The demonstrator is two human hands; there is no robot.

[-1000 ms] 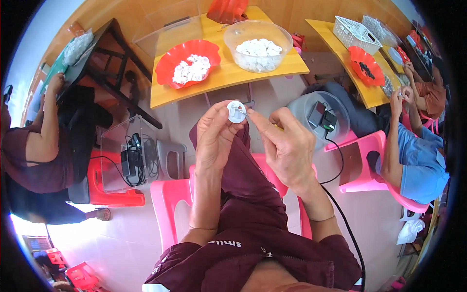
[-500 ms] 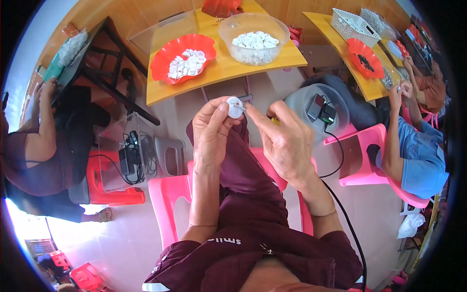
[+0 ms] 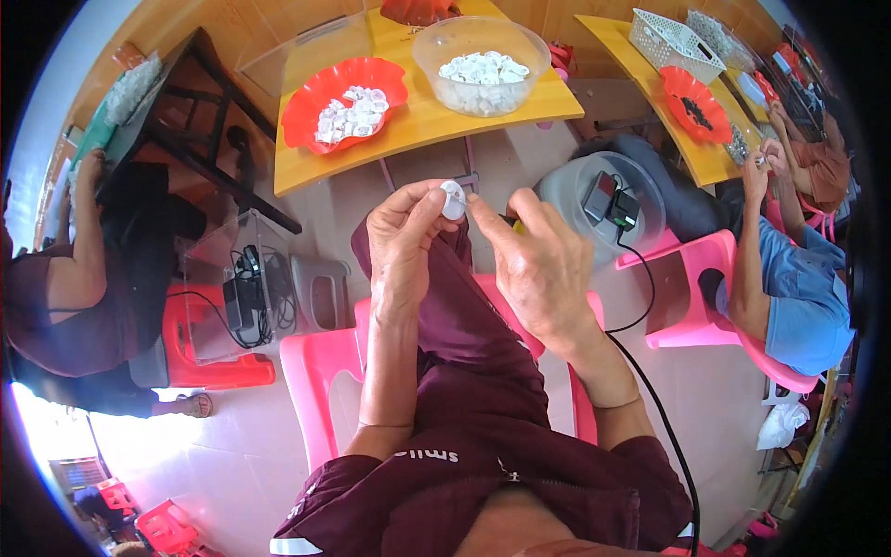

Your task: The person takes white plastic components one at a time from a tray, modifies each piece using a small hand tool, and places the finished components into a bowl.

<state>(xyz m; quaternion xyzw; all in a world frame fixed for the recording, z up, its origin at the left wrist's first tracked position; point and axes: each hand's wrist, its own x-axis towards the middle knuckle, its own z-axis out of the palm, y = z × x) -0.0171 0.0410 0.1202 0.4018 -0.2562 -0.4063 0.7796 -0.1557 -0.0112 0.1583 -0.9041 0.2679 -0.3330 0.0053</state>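
Note:
Between the thumb and fingers of my left hand [image 3: 405,227] is a small round white plastic piece [image 3: 452,200] with a hole in it. My right hand [image 3: 543,260] is closed around a slim tool with a yellow part [image 3: 519,226] showing between the fingers. Its thin metal tip meets the white piece by the outstretched index finger; the rest of the tool is hidden. Ahead on the yellow table [image 3: 306,176] stand a red wavy-rimmed bowl [image 3: 302,116] and a clear plastic tub [image 3: 492,100], both holding many white pieces.
To the right, a clear round tub [image 3: 557,190] holds black adapters [image 3: 613,200], with a black cable running past my right arm. A pink chair [image 3: 696,278] seats a person in blue [image 3: 803,288]. At left, another person sits near a red stool [image 3: 223,371] and a clear box [image 3: 200,269].
The white piece has turned slightly in my left fingers and now shows more edge-on. My right hand has shifted a little to the left, the tool tip staying at the piece.

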